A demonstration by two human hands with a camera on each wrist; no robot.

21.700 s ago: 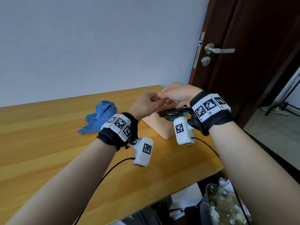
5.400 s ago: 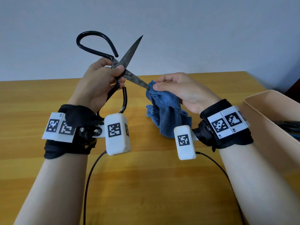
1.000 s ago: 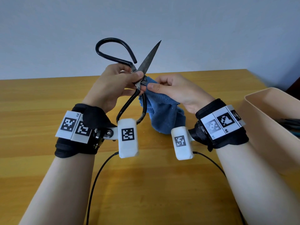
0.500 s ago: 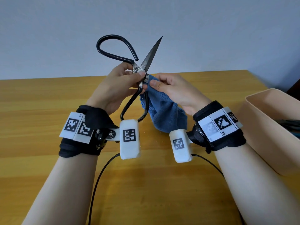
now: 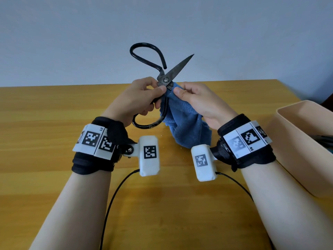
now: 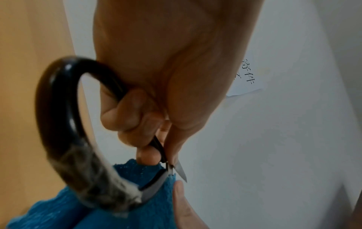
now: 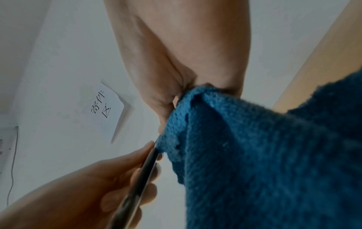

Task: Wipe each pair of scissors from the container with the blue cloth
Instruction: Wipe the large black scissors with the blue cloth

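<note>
The worktop (image 5: 54, 177) lies wide under my forearms, and the beige container (image 5: 295, 141) stands on it at my right, just beside my right wrist; something dark shows inside it, which I take to be more scissors, though I cannot make them out.

The blue cloth (image 5: 185, 123) hangs from my right hand (image 5: 198, 103), bunched in my curled fingers, its loose end drooping toward the worktop. It is soft and limp, so I judge it must be pressed onto the metal by my fingertips to do any wiping.

The black scissors (image 5: 166, 79) are up between my hands, spread open: one blade points up and to the right, and the cloth covers the other. My left hand (image 5: 137, 103) grips them just below the pivot, thumb and fingers closed round the shank, the lower loop hanging under my palm.

They look like old iron: heavy, stiff, dull, rough rather than slippery. I would keep hold near the pivot and handles, and pinch the cloth over the flat of the blade, away from the edge and point.
</note>
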